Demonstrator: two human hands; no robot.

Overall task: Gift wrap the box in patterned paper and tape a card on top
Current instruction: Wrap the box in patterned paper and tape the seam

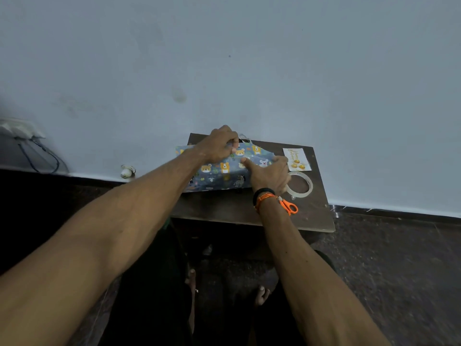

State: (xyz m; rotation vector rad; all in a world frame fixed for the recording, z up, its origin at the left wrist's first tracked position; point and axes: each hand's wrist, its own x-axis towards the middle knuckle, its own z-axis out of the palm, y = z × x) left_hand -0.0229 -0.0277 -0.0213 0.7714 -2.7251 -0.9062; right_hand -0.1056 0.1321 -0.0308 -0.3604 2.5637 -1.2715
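A box covered in blue patterned paper (219,174) with bears and other animals lies on a small dark wooden table (224,208). My left hand (219,146) is at the far top edge, fingers curled and pinching the paper there. My right hand (270,174) rests on the box's right end, thumb stretched left across the top, fingers wrapped down the side. A white card (296,159) with gold writing and gold balls lies flat to the right of the box. The box itself is hidden under the paper.
A clear tape roll (300,187) lies just right of my right hand. Orange-handled scissors (289,206) lie by my right wrist. The table stands against a pale blue wall. A plug and cables (32,146) are at the far left, my bare feet below.
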